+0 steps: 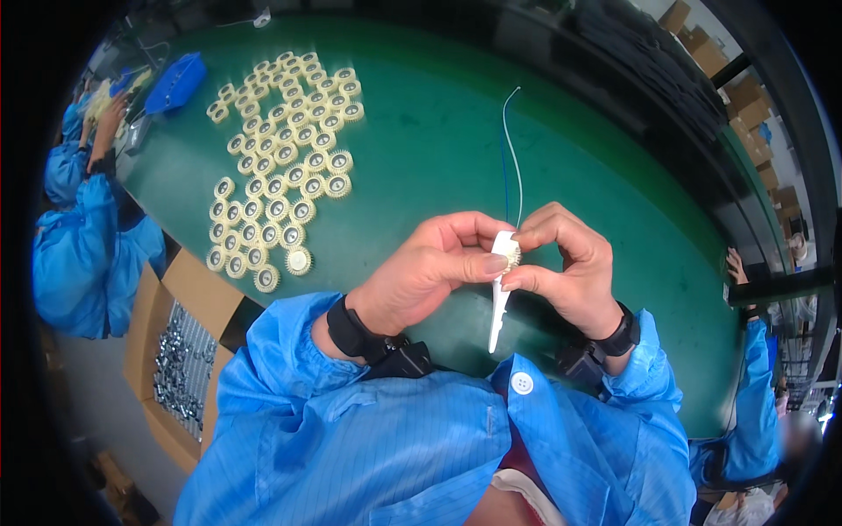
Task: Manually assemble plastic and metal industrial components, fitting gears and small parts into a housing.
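Note:
Close in front of my chest, my left hand [419,272] is closed on a white plastic part [498,320] with a wide head and a narrow tapering stem that points down toward me. Its thumb lies across the head. A small cream toothed piece [511,254] sits at the right side of that head. My right hand [568,263] pinches around this piece with thumb and forefinger, so much of it is hidden. A thin white wire [518,167] and a blue wire [504,180] run away from the hands across the table.
Many cream toothed rings with dark centres [276,184] stand grouped on the green table [421,114] at left. A blue bin [175,83] is at the far left. An open carton of metal parts [158,430] stands lower left. Blue-sleeved people [88,254] sit at both sides.

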### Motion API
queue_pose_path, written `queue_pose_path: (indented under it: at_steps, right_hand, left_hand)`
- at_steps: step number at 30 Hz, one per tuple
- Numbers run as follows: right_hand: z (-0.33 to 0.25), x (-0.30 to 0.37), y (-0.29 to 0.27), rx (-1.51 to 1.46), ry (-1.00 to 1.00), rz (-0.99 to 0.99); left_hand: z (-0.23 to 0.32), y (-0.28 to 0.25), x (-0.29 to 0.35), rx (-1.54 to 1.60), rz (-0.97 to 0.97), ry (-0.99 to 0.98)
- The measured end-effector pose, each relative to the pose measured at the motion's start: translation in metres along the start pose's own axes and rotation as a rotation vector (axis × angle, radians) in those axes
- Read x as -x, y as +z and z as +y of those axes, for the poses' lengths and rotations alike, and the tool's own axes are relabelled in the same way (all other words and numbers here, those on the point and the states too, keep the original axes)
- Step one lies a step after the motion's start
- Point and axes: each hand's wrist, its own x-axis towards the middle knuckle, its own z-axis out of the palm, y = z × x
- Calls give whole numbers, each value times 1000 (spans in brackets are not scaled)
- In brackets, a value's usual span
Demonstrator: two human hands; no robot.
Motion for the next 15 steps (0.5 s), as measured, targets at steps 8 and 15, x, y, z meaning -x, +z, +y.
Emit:
queue_pose_path:
  at_steps: [8,15]
  right_hand:
    - [-14,7,8,134,29,-51]
    - [43,-40,-46,641,-98,185]
  left_hand:
    - [0,8,-7,-11,129,134]
    - [0,14,6,-285,339,48]
